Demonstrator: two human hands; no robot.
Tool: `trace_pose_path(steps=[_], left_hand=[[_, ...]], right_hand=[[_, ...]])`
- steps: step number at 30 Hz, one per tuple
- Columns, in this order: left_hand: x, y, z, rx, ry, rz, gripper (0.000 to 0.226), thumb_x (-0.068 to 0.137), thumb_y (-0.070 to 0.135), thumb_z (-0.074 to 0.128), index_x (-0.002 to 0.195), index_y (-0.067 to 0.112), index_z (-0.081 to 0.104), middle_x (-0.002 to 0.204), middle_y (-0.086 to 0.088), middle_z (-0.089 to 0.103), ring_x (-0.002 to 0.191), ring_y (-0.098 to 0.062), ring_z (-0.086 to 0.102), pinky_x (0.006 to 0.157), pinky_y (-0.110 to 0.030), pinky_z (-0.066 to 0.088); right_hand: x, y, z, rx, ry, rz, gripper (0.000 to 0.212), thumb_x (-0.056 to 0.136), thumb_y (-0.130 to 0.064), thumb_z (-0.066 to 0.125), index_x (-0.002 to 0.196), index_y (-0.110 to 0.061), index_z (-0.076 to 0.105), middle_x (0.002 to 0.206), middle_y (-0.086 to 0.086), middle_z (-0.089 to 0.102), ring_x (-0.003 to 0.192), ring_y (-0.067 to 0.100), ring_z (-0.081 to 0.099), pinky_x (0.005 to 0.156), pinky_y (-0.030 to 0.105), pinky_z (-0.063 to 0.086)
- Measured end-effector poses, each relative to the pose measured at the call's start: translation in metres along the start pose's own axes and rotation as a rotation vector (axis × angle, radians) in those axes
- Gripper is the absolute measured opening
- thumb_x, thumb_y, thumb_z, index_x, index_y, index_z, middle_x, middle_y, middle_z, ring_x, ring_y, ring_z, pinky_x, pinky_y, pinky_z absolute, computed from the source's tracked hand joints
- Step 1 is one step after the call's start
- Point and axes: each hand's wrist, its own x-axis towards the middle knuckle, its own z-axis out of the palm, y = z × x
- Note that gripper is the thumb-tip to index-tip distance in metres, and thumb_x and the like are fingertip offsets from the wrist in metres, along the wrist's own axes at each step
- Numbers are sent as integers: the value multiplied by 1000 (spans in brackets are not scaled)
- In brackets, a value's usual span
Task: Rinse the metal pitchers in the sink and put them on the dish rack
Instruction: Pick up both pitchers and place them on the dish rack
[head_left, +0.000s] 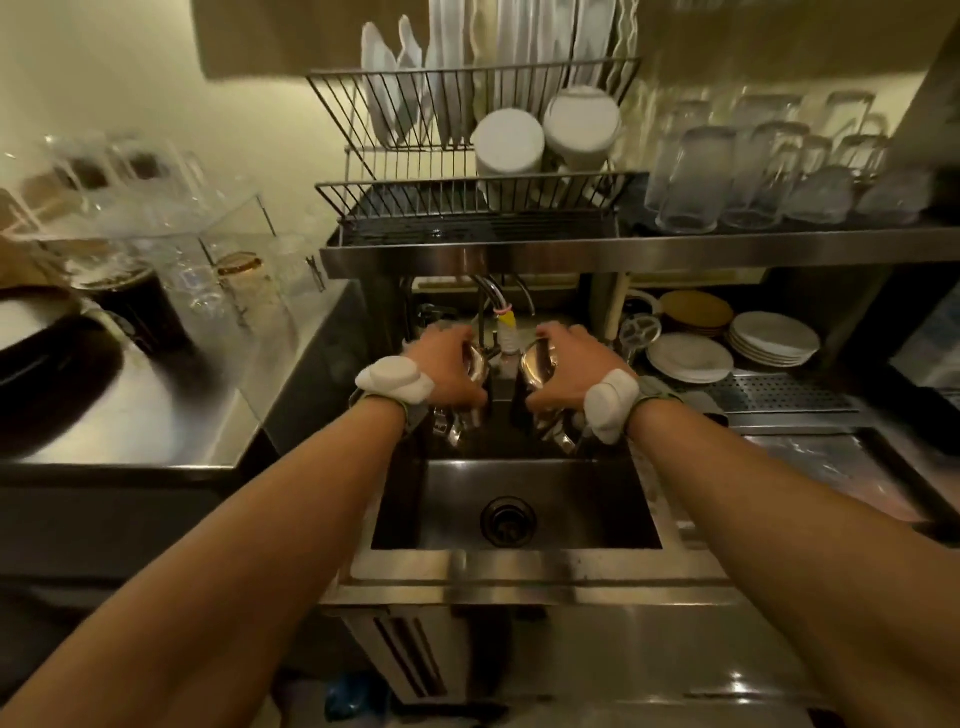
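My left forearm (249, 551) and right forearm (763, 525) stretch forward and converge, bare to the wrists. My left hand (444, 364) sits palm-down, fingers curled round the left pitcher (477, 364). My right hand (569, 364) mirrors it, gripping the right pitcher (537, 366). The hands are near each other but apart. White padding (395, 379) wraps each wrist.

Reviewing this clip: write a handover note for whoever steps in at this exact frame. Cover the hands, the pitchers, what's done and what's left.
Left hand grips the left pitcher.
Right hand grips the right pitcher.
Both pitchers are held over the sink, one on either side of the faucet. It is not possible to tell whether water is running.
Done: both pitchers are in hand at the tap.
Left: finish rinsing, then set both on the dish rack above. White cups already sit on the right side of its lower tier.
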Motion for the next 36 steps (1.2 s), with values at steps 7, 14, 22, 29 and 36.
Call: trace_pose_path(steps=[7,14,22,29,36], left_hand=[[-24,15,-114,24,182,56,77,55,39,82,124,23,53,113,1,60,99,-21,62,86,-39,56],[-17,11,-201,96,329,118,69,59,43,80,122,28,57,104,7,66,93,-18,64,72,-27,50],[16,1,-284,161,424,193,60,68,25,82,121,12,57,115,-7,64,101,-26,62,87,-40,57],[52,-27,-294,185,422,233,84,61,25,86,134,23,46,132,-12,41,113,-31,51,93,-41,53],[83,-49,-276,197,419,273,95,58,24,87,139,18,39,132,-11,39,113,-32,53,97,-42,52]], right_hand=[[2,-65,-83,-69,135,-136,90,60,-42,82,135,-23,36,127,8,47,109,29,54,87,38,49],[36,-115,-146,-105,270,-242,84,59,-47,80,130,-19,44,119,5,54,102,24,57,83,35,53],[80,-165,-208,-84,457,-309,89,57,-50,83,130,-16,46,113,3,54,96,21,55,87,35,53],[117,-192,-204,-128,500,-306,92,53,-43,85,131,-20,42,117,7,47,97,21,50,78,28,46],[139,-198,-181,-172,483,-280,99,56,-33,86,139,-18,35,128,11,45,114,28,51,91,36,49]])
